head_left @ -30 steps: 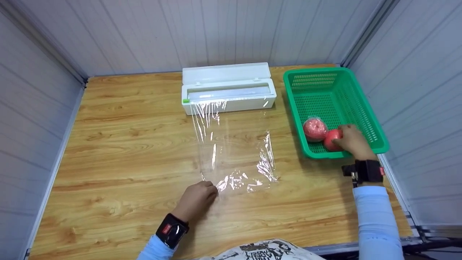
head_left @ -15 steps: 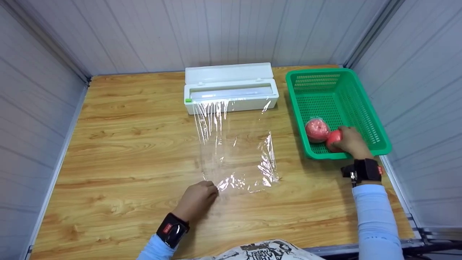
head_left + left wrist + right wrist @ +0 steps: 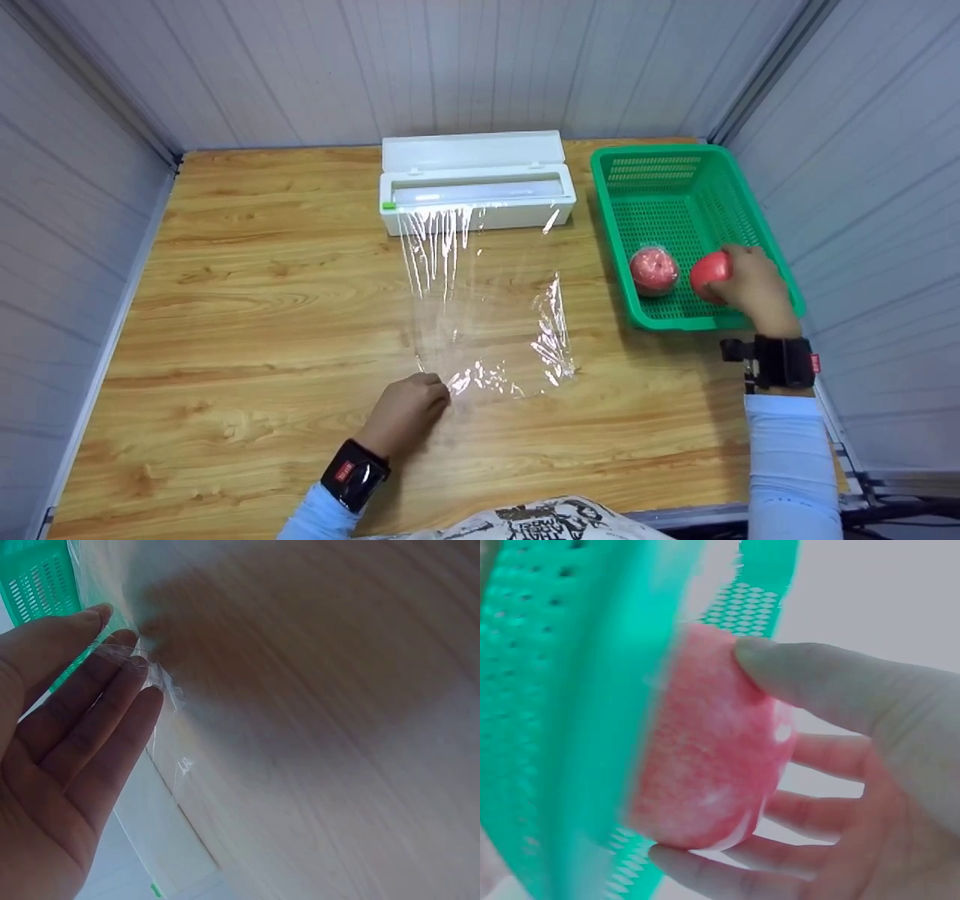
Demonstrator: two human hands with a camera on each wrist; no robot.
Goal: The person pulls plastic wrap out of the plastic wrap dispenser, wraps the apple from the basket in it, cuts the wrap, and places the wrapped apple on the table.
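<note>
My left hand (image 3: 405, 412) pinches the near left corner of a sheet of clear cling film (image 3: 487, 322). In the left wrist view, the film bunches at the fingertips (image 3: 135, 660). The sheet runs over the table from a white cling film dispenser (image 3: 480, 217) with its lid raised. My right hand (image 3: 754, 289) grips a red apple (image 3: 711, 276) inside the green basket (image 3: 637, 309). Thumb and fingers curve around this apple (image 3: 712, 742) in the right wrist view. A film-wrapped apple (image 3: 654, 271) lies to its left, apart from it.
The wooden table (image 3: 247, 337) is enclosed by pale panel walls (image 3: 360, 67) at the back and sides. A green slider (image 3: 388, 205) sits at the dispenser's left end. The basket stands near the right wall.
My right hand has moved right and slightly up with the red apple, opening a gap from the wrapped apple. My left hand stays on the film corner.
</note>
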